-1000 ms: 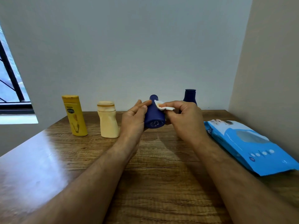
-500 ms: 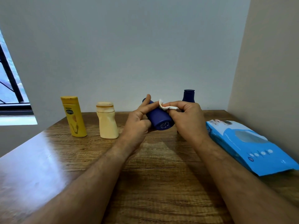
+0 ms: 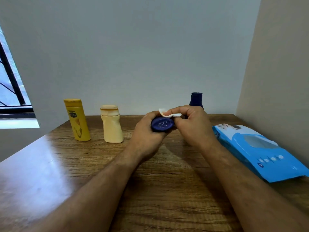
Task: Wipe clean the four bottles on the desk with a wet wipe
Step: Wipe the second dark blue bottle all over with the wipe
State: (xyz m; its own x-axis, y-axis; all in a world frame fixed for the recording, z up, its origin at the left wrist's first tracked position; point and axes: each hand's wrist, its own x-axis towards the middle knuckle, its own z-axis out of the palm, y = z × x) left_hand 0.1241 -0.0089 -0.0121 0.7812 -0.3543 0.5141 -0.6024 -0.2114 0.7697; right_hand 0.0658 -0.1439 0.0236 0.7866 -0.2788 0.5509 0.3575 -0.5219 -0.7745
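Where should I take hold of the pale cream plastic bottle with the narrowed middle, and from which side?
Probably at the narrowed middle of the pale cream plastic bottle, just below its cap. It stands upright on the wooden desk, with a gap to the yellow bottle beside it, so come from the front, fingers wrapping both sides.

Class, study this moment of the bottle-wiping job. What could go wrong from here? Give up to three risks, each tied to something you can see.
1. The dark blue bottle is held off the desk by the left hand; wet from the wipe, it might slip.
2. The right hand hides most of the second blue bottle behind it; a careless move could knock it over.
3. The yellow bottle and cream bottle could be skipped.
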